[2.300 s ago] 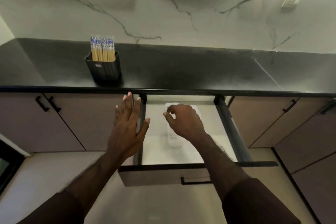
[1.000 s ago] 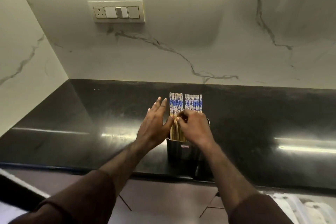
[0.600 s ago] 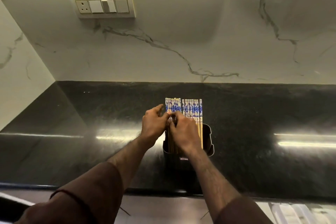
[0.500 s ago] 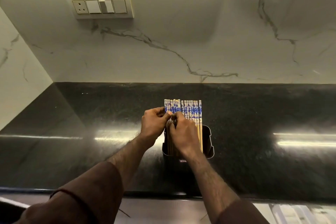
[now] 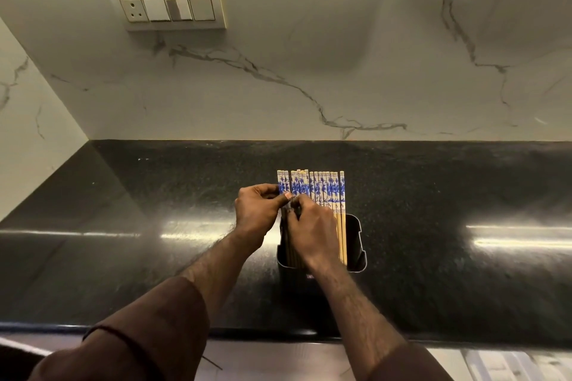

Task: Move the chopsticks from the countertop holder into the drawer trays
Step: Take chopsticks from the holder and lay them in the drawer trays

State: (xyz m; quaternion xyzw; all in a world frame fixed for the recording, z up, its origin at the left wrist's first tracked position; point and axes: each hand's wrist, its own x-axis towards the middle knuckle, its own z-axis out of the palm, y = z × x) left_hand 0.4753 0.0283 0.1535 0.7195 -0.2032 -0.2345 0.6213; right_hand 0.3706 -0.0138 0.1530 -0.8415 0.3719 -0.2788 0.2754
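A black holder (image 5: pixel 356 241) stands on the dark countertop (image 5: pixel 154 226), full of several wooden chopsticks (image 5: pixel 325 192) with blue and white patterned tops. My left hand (image 5: pixel 257 216) pinches the leftmost chopsticks just below their patterned ends. My right hand (image 5: pixel 312 232) is closed around the sticks beside it, fingertips touching the left hand's. It hides the lower left part of the bundle. The open drawer's trays (image 5: pixel 510 365) show pale at the bottom right edge.
A marble wall rises behind the counter with a switch panel (image 5: pixel 167 9) up left. A side wall closes the left end. The counter's front edge (image 5: pixel 464 343) runs across the bottom.
I have moved from the open drawer to the holder. Both hands reached the chopsticks and closed on the left part of the bundle; in the last half second they barely moved.
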